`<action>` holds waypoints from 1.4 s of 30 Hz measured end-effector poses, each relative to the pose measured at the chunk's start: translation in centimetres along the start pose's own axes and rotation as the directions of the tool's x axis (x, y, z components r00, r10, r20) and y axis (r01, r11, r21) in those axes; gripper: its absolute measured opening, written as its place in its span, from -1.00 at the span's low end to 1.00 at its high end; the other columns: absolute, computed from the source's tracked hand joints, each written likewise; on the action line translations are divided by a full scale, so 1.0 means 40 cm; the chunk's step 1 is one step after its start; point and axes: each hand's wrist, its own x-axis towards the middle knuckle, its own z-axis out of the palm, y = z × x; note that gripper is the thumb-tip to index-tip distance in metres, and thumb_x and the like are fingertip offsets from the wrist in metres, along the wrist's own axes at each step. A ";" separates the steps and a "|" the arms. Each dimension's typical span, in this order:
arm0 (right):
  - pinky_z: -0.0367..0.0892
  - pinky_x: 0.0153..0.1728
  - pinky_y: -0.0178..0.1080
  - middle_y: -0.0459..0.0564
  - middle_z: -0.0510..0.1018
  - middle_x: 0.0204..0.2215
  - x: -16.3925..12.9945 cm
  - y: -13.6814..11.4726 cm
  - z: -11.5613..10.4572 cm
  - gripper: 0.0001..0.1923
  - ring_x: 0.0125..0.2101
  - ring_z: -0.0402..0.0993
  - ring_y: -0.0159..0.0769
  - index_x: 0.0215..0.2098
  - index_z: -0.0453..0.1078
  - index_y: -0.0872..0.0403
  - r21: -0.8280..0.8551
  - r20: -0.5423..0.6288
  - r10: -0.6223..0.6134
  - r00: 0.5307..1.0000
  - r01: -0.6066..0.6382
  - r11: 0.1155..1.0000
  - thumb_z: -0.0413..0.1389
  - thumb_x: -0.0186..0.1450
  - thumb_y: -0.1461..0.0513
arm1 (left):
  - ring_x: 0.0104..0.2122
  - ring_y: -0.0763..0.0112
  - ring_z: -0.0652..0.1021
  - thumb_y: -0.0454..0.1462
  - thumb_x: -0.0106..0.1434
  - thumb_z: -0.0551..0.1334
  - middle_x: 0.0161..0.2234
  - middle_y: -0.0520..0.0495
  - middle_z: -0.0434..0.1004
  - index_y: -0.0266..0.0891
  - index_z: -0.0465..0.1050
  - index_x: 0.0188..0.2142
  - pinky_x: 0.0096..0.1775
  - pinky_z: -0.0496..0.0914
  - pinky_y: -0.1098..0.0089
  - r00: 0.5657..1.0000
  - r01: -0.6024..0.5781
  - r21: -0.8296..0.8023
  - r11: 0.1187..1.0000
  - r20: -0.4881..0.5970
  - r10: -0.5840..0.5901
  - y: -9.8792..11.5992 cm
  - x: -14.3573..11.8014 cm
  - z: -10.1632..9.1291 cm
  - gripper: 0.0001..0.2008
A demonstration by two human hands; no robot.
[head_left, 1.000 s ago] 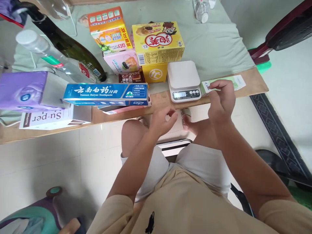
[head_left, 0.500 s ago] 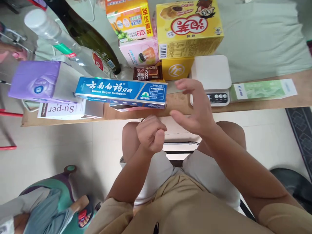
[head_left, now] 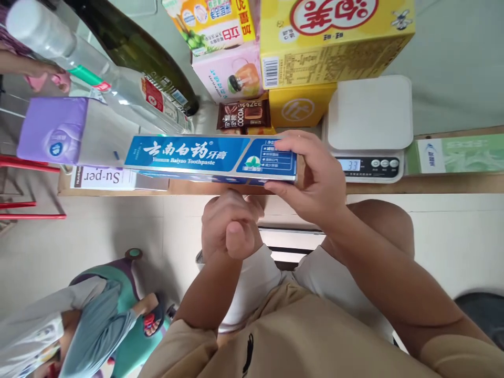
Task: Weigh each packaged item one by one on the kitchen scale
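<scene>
A long blue toothpaste box lies near the front edge of the shelf, on top of other boxes. At its right end my right hand grips it, fingertips on the upper side and thumb on the lower front edge. My left hand is closed in a fist over my lap, just below the box, and nothing shows sticking out of it. To the right of my right hand stands a white kitchen scale with a lit display. Behind the toothpaste is a brown cocoa snack pack.
On the left are a purple tissue pack, a clear bottle and a dark green bottle. Yellow snack box and pink box stand behind; green carton lies right. Another person sits lower left.
My right hand has come down onto the toothpaste box's right end and closed on it. The left fist has shifted slightly left and down. The view has moved closer to the shelf.
</scene>
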 end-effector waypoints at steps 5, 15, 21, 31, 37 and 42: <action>0.52 0.16 0.08 0.02 0.56 0.03 -0.042 0.014 -0.074 -0.57 0.09 0.54 -0.10 0.09 0.42 -0.07 0.142 -0.115 0.083 0.990 -0.066 0.988 0.35 0.29 0.13 | -0.72 0.52 0.27 -0.24 0.44 0.00 -0.70 0.06 0.20 -0.23 0.32 -0.51 -0.61 0.12 0.41 0.996 -0.089 0.001 0.996 -0.022 0.089 -0.006 -0.007 0.042 -0.62; 0.54 0.05 0.00 0.02 0.53 0.02 -0.048 0.031 -0.093 -0.57 0.02 0.52 -0.16 0.06 0.36 -0.07 0.192 -0.201 0.233 0.952 -0.194 0.962 0.29 0.33 -0.03 | -0.36 0.37 0.38 0.10 0.32 0.27 -0.41 0.01 0.27 -0.14 0.35 -0.37 -0.15 0.41 0.20 0.921 0.190 0.364 0.912 -0.389 -0.036 -0.057 0.022 -0.080 -0.61; 0.58 -0.02 -0.02 0.00 0.52 0.02 -0.032 0.045 -0.058 -0.56 -0.05 0.54 -0.20 0.07 0.36 -0.07 0.203 -0.194 0.197 0.961 -0.157 0.967 0.28 0.33 -0.04 | 0.32 -0.01 0.38 0.30 0.03 0.45 0.26 -0.18 0.33 0.03 0.21 0.24 0.35 0.29 -0.09 0.890 0.445 0.353 0.823 -0.076 -0.449 -0.142 0.049 -0.247 -0.08; 0.59 0.01 -0.02 -0.07 0.49 -0.11 -0.007 0.088 -0.025 -0.53 -0.15 0.53 -0.26 0.02 0.42 -0.16 0.289 -0.250 0.233 0.940 -0.157 0.944 0.32 0.26 -0.14 | -0.26 0.32 0.52 0.15 -0.38 0.68 -0.23 -0.03 0.54 -0.14 0.52 -0.10 -0.20 0.51 0.19 0.889 0.432 0.264 0.862 0.033 -0.456 -0.180 0.060 -0.362 -0.12; 0.57 0.05 0.06 -0.02 0.48 -0.06 -0.008 0.096 0.010 -0.47 -0.05 0.54 -0.15 0.02 0.35 -0.13 0.218 -0.172 0.255 0.952 -0.215 0.952 0.31 0.23 -0.17 | -0.36 0.14 0.53 0.32 -0.52 0.58 -0.28 -0.02 0.63 0.12 0.56 -0.13 -0.33 0.43 -0.02 0.934 0.345 0.293 0.892 -0.010 -0.358 -0.125 -0.026 -0.543 -0.09; 0.52 0.17 0.09 0.01 0.52 0.04 0.000 0.115 0.007 -0.51 0.10 0.52 -0.09 0.02 0.37 -0.12 0.161 0.000 0.157 0.988 -0.155 0.975 0.31 0.25 -0.11 | -0.37 0.11 0.55 0.38 -0.46 0.53 -0.35 -0.01 0.61 0.13 0.55 -0.07 -0.30 0.44 -0.08 0.941 0.309 0.213 0.927 0.071 -0.330 -0.121 -0.045 -0.557 -0.07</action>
